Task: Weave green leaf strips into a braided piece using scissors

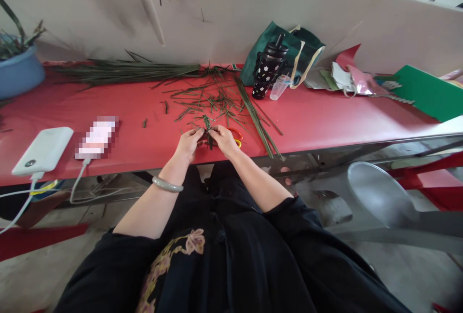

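Note:
My left hand [191,140] and my right hand [223,139] meet near the front edge of the red table, thumbs and fingers pinched together. Between them they hold a small green woven leaf piece [206,122]; its braided end points away from me and loose strip ends hang toward me. Scissors with red and yellow handles [237,138] lie just right of my right hand, partly covered by it. Beyond my hands, many cut leaf scraps [217,98] are scattered. Several long leaf strips [257,120] lie to the right.
A bundle of long leaves [133,72] runs along the wall. A black flowered tumbler [265,72], a clear plastic cup [279,88] and a green bag [256,55] stand at the back. Left are a phone [97,137], a white power bank [45,150] and a blue pot [21,72].

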`<state>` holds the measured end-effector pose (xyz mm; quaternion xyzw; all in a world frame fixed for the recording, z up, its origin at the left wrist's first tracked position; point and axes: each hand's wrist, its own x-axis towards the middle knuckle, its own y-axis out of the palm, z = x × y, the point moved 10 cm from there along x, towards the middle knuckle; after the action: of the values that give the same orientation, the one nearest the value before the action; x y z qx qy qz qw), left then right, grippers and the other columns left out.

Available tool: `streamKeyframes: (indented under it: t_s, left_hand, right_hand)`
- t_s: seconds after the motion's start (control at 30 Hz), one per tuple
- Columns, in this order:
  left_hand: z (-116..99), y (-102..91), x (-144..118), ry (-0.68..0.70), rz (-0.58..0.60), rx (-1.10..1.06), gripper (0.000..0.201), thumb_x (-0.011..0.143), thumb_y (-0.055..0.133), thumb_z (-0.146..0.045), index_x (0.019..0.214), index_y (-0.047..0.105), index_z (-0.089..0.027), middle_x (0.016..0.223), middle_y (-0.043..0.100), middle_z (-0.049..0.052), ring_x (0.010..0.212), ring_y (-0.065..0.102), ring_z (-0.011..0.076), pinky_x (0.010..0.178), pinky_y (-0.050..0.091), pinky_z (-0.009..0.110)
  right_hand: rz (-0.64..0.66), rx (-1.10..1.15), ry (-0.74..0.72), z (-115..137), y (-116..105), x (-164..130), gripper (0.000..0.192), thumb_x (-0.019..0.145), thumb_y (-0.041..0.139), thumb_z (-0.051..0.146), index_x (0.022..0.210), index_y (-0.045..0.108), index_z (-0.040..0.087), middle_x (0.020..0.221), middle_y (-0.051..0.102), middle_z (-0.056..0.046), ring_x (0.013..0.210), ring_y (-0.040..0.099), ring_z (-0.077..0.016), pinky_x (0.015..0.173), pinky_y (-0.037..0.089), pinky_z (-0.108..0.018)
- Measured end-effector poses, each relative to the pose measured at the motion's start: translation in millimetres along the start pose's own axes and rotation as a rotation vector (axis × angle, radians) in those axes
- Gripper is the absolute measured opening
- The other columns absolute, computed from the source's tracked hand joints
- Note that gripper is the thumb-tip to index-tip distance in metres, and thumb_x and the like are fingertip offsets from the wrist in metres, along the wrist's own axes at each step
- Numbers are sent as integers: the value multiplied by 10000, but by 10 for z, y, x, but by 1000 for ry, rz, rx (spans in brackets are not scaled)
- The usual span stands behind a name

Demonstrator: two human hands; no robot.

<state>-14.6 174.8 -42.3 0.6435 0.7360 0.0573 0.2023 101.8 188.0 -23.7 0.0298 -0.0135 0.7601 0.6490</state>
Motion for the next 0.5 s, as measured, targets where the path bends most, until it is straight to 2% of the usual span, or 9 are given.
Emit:
streamKeyframes:
  t_s: [0.17, 0.33, 0.43, 0.5]
  left_hand:
    - [-59, 62, 65, 66, 46, 30, 376, 461, 777, -387, 680, 631, -118, 663, 623, 38, 618, 578, 122, 574, 437, 236]
    - [-83, -21, 188, 124, -2, 82, 337, 480, 772, -358, 671, 646, -110, 627, 616, 29, 566, 537, 90, 564, 422, 219]
    - [-123, -80, 256, 170, -14, 90, 314, 511, 758, -357, 666, 645, -108, 587, 595, 15, 535, 510, 75, 542, 398, 208]
    - [-139, -125, 295, 175, -25, 56, 311, 519, 754, -360, 668, 640, -112, 582, 591, 11, 526, 506, 73, 535, 393, 208]
  right_hand:
    - [-12, -97, -44, 18, -34, 52, 182, 724, 533, 318, 789, 546, 148, 701, 568, 21, 638, 520, -84, 650, 447, -225]
    - [4, -171, -57, 47, -22, 105, 200, 743, 526, 340, 798, 554, 150, 751, 596, 3, 696, 536, -104, 671, 437, -232]
    - [6, -253, -77, 230, -110, -31, 199, 767, 512, 349, 802, 555, 158, 775, 604, -14, 723, 551, -117, 694, 439, -240]
    - [15, -314, -116, 364, -246, -261, 194, 793, 489, 344, 837, 562, 170, 818, 613, -29, 745, 563, -122, 705, 439, -244]
